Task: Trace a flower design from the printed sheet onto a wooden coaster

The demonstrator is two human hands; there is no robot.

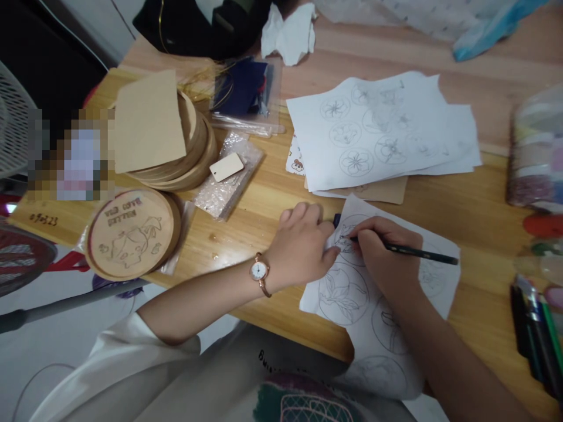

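Note:
My right hand grips a dark pencil, its tip on a sheet of paper. Circles with line-drawn flowers and leaves cover this sheet, and its lower part hangs over the table's front edge. My left hand rests palm down at the sheet's left edge, fingers loosely bent and apart, thumb on the paper. A watch sits on that wrist. A small dark blue object shows just beyond my left index finger, mostly hidden.
Behind the sheet lies a pile of papers with flower drawings. Round wooden pieces are stacked at left, beside a drawn-on wooden disc and a bubble-wrap packet. Pens and a clear container stand at right.

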